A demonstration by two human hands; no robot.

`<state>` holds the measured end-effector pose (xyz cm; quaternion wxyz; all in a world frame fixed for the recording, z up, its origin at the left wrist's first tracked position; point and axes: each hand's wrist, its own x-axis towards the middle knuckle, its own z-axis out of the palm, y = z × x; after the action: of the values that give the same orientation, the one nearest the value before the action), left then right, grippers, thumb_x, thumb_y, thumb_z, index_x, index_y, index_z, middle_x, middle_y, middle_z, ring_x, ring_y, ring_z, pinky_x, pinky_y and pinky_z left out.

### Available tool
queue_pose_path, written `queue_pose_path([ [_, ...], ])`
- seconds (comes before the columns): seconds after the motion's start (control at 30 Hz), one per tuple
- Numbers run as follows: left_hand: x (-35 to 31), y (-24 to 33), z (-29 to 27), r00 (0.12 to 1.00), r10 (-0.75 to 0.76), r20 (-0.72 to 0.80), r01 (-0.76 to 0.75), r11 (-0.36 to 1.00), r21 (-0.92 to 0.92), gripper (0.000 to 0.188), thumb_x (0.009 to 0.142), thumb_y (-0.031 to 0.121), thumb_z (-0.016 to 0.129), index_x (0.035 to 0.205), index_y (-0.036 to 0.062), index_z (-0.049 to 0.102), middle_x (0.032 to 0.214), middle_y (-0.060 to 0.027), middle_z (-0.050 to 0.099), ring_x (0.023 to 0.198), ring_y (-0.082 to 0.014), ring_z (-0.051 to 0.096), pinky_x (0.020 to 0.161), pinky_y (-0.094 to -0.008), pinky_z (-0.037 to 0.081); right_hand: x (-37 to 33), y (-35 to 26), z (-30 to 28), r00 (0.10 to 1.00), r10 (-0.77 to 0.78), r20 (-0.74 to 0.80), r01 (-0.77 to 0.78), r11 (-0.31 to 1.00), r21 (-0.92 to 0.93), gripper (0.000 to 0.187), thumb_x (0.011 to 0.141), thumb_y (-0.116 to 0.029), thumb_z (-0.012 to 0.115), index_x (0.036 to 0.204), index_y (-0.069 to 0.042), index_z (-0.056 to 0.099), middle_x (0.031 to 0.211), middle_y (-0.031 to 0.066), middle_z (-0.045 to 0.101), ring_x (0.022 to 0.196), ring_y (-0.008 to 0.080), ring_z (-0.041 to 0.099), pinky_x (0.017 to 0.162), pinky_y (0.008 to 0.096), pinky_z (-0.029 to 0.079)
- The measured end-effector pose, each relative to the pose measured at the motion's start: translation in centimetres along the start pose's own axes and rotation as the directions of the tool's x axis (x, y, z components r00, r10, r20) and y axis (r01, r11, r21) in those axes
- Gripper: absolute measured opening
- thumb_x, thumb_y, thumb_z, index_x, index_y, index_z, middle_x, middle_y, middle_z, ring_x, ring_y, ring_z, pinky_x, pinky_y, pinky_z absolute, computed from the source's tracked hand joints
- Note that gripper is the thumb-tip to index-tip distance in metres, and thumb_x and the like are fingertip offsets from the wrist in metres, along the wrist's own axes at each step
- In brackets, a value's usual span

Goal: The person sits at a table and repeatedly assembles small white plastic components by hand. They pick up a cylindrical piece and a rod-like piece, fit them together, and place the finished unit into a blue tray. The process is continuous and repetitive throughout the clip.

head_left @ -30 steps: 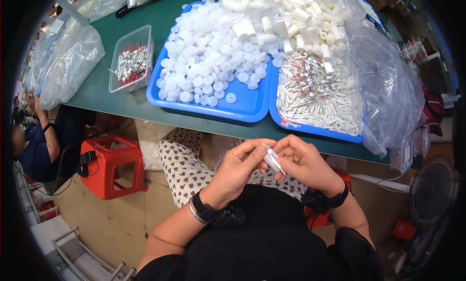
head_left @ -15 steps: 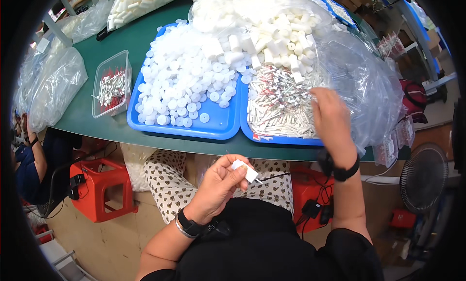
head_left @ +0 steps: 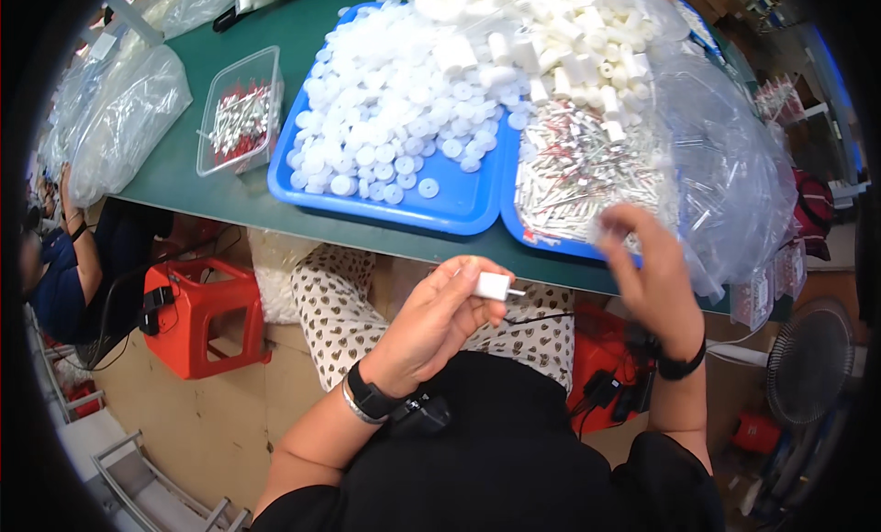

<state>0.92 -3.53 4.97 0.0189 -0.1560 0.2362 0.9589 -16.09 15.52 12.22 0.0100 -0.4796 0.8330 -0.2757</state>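
Note:
My left hand point(head_left: 440, 307), in front of the table edge, pinches a white cylinder point(head_left: 492, 286) between thumb and fingers. A thin metal pin point(head_left: 517, 293) sticks out of its right end. My right hand point(head_left: 653, 270) hovers at the front edge of the right blue tray point(head_left: 551, 242), thumb and forefinger bent toward each other. Its fingertips are blurred, so anything between them cannot be made out. That tray bears a heap of small white and red thin parts point(head_left: 578, 188), with cream-white cylinders point(head_left: 596, 68) piled behind them.
Left of it, another blue tray point(head_left: 440, 211) holds many translucent white discs point(head_left: 385, 119). A clear plastic box point(head_left: 240, 119) of red-and-white parts stands farther left. Clear plastic bags point(head_left: 734, 174) bulge at the right. Red stools point(head_left: 206, 316), a fan point(head_left: 808, 362) and another person point(head_left: 69, 293) are around.
My right hand has drawn back from the heap toward me. My left hand has risen slightly and turned the white cylinder nearly level. The whole view has shifted.

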Motion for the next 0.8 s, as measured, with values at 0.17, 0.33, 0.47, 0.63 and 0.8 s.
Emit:
queue_pose_path([
  [0.17, 0.1, -1.0, 0.0, 0.993, 0.106, -0.051, -0.107, 0.994, -0.001, 0.022, 0.104, 0.022, 0.050, 0.113, 0.0021, 0.052, 0.106, -0.0087, 0.060, 0.085, -0.0125, 0.062, 0.080, -0.0291, 0.051, -1.1, -3.8, 4.1, 0.975, -0.186, 0.118, 0.158, 0.963, 0.217, 0.033, 0.079, -0.002, 0.072, 0.107, 0.000, 0.055, 0.093, 0.0154, 0.062, 0.081, 0.0344, 0.062, 0.069, 0.0403, 0.051],
  [0.33, 0.0, -2.3, 0.4, 0.936, 0.345, -0.062, -0.304, 0.887, 0.347, 0.017, 0.104, 0.016, 0.049, 0.114, 0.0029, 0.050, 0.113, -0.0089, 0.055, 0.089, -0.0097, 0.058, 0.084, -0.0274, 0.050, -2.4, -4.3, 6.8, 0.997, 0.011, 0.073, -0.039, 0.923, 0.384, 0.028, 0.086, 0.001, 0.067, 0.111, 0.003, 0.054, 0.093, 0.0153, 0.059, 0.075, 0.0284, 0.063, 0.062, 0.0356, 0.050],
  [0.47, -0.3, -3.1, -0.2, 0.864, 0.500, 0.059, -0.405, 0.619, 0.673, 0.014, 0.101, 0.010, 0.049, 0.114, 0.0034, 0.051, 0.117, -0.0086, 0.052, 0.097, -0.0105, 0.054, 0.088, -0.0273, 0.047, -2.6, -4.2, 8.0, 0.998, -0.037, 0.045, 0.014, 0.905, 0.425, 0.027, 0.086, 0.000, 0.067, 0.110, 0.003, 0.054, 0.093, 0.0154, 0.060, 0.074, 0.0311, 0.063, 0.063, 0.0369, 0.051],
  [0.63, -0.4, -2.8, -0.8, 0.908, 0.348, 0.235, -0.413, 0.640, 0.648, 0.035, 0.096, 0.005, 0.054, 0.131, 0.0033, 0.051, 0.133, -0.0100, 0.049, 0.121, -0.0187, 0.051, 0.105, -0.0321, 0.039, -2.5, -3.7, 8.1, 0.967, -0.224, 0.118, 0.161, 0.904, 0.396, 0.029, 0.084, -0.001, 0.066, 0.110, 0.000, 0.054, 0.094, 0.0165, 0.062, 0.077, 0.0342, 0.064, 0.065, 0.0399, 0.052],
  [0.8, -0.4, -3.7, -0.9, 0.942, 0.243, 0.233, -0.326, 0.831, 0.451, 0.044, 0.094, 0.004, 0.054, 0.138, 0.0039, 0.047, 0.150, -0.0131, 0.039, 0.136, -0.0227, 0.041, 0.113, -0.0362, 0.033, -3.5, -4.1, 9.7, 0.978, -0.178, 0.106, 0.110, 0.880, 0.462, 0.026, 0.085, -0.001, 0.065, 0.109, -0.001, 0.054, 0.097, 0.0179, 0.062, 0.081, 0.0365, 0.065, 0.065, 0.0416, 0.052],
])
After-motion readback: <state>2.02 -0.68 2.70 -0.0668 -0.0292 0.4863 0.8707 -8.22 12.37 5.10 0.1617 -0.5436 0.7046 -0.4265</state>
